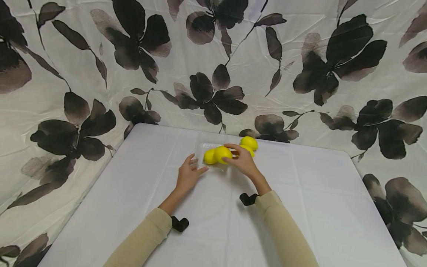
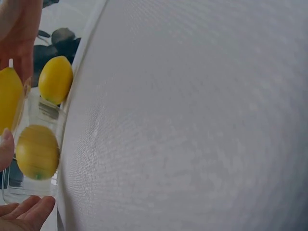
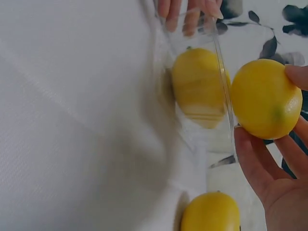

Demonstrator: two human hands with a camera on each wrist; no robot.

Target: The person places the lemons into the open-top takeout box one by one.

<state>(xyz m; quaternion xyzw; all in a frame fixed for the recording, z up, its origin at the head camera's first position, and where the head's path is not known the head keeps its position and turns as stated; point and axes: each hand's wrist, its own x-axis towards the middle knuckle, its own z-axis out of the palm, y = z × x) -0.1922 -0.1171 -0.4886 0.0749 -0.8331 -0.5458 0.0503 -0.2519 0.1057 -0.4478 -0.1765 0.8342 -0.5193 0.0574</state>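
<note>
Lemon (image 1: pixel 223 154) is sitting clamped in the right hand (image 1: pixel 244 162), just above the clear container (image 1: pixel 207 145) near the far edge of the tabletop (image 1: pixel 260 230); the left hand (image 1: pixel 188 173), fingers apart, is flanking the container. Slipping, or bumping the inner lemon (image 1: pixel 209 157), could be sending it overboard.

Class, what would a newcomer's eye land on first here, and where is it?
Yellow lemons stand out first, near the far edge of the white table: one inside a clear container, one held by the right hand just over it, two beyond that hand. Next come the dark flowers on the pale cloth behind the table.
</note>
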